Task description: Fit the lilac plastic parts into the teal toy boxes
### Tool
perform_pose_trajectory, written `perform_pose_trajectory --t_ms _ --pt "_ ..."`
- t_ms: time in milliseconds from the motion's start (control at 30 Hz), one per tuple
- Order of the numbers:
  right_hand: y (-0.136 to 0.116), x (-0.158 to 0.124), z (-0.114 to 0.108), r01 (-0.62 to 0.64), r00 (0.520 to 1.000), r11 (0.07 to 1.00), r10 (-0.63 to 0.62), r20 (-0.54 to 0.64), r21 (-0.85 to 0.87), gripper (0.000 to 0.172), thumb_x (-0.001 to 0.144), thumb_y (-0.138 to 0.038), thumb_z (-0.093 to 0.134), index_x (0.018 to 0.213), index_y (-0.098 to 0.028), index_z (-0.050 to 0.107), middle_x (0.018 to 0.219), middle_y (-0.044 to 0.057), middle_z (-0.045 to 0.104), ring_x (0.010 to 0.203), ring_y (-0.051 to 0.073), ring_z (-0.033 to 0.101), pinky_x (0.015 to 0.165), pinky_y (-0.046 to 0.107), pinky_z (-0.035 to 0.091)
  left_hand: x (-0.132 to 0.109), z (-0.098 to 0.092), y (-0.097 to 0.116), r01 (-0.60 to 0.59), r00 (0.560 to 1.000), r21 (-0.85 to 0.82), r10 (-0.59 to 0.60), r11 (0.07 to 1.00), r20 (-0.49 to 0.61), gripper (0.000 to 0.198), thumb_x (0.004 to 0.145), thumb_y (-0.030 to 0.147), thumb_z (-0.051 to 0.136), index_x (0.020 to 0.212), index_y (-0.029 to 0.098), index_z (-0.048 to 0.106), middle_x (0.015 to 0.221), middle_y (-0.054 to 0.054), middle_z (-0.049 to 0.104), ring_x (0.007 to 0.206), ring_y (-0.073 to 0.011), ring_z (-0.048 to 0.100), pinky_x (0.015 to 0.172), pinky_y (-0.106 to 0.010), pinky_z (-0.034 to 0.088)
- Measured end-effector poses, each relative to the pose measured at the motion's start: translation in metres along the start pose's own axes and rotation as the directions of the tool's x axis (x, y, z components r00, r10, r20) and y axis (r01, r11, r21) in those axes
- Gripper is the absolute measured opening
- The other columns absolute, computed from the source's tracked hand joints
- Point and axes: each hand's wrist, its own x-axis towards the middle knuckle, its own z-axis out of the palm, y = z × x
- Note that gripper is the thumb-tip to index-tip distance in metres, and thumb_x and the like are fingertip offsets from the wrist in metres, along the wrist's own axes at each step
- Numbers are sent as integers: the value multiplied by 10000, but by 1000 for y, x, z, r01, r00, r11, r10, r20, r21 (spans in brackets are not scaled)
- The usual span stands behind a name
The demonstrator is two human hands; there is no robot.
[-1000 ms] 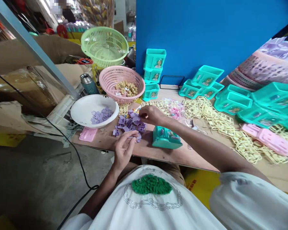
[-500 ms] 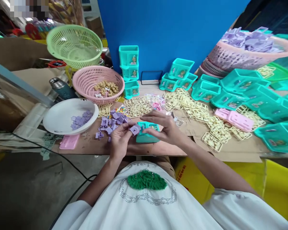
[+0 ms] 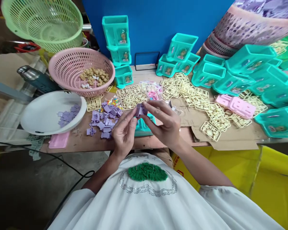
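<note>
My left hand (image 3: 124, 131) and my right hand (image 3: 163, 123) meet above the table's near edge, both pinching one small purple plastic piece (image 3: 140, 110) between their fingertips. Under the hands lies a teal toy box (image 3: 144, 126), partly hidden by them. A loose heap of purple pieces (image 3: 105, 121) lies just left of my left hand. Cream plastic frames of small parts (image 3: 132, 97) lie just beyond the hands.
A white bowl (image 3: 42, 118) with purple pieces sits at left, and behind it a pink basket (image 3: 72, 68) of tan pieces and a green basket (image 3: 44, 22). Teal boxes (image 3: 232, 80) crowd the back and right. Pink parts (image 3: 236, 106) lie at right. A cable (image 3: 62, 164) runs along the floor.
My right hand came back from the purple heap to meet my left hand, and both lifted the purple piece a little. My head turned right and downward.
</note>
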Motion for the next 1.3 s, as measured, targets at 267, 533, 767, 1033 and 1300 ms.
perform_pose_trajectory --t_ms 267,533,767,1033,1300 --pt "34 -11 -4 -103 955 981 52 292 164 259 1034 -319 679 1246 -230 798 1184 131 776 1070 242 763 889 386 648 -17 -29 -61 114 919 192 -177 975 353 1063 796 500 901 1671 260 348 1676 -195 458 1593 -361 406 1305 -524 368" --pt "41 -20 9 -48 911 998 31 412 31 267 1062 -273 622 1258 -190 783 1202 158 750 1054 222 756 882 351 640 -22 -20 -72 89 928 159 -140 983 346 911 777 542 901 1530 218 504 1460 -186 630 1396 -339 613 1171 -487 516" --pt "44 -10 5 20 881 1000 -18 472 0 277 1074 -291 596 1268 -204 773 1147 149 730 994 216 729 836 351 622 -28 -17 -70 81 959 49 -92 995 268 653 818 460 891 1339 250 558 1487 -178 594 1435 -312 584 1189 -476 500" --pt "51 -14 3 83 853 995 -98 513 53 347 1111 -311 511 1389 -230 702 1233 149 682 1098 224 687 890 362 606 -33 -21 -67 26 958 138 -64 990 279 395 875 451 837 1151 248 640 1545 -191 599 1457 -322 585 1170 -492 536" --pt "58 15 -5 128 707 968 -242 664 216 381 1100 -393 550 1407 -208 679 1304 172 674 1220 254 680 990 407 599 -37 -26 -66 111 936 124 -146 986 322 397 896 434 823 1203 256 644 1635 -202 524 1464 -314 585 1053 -421 615"
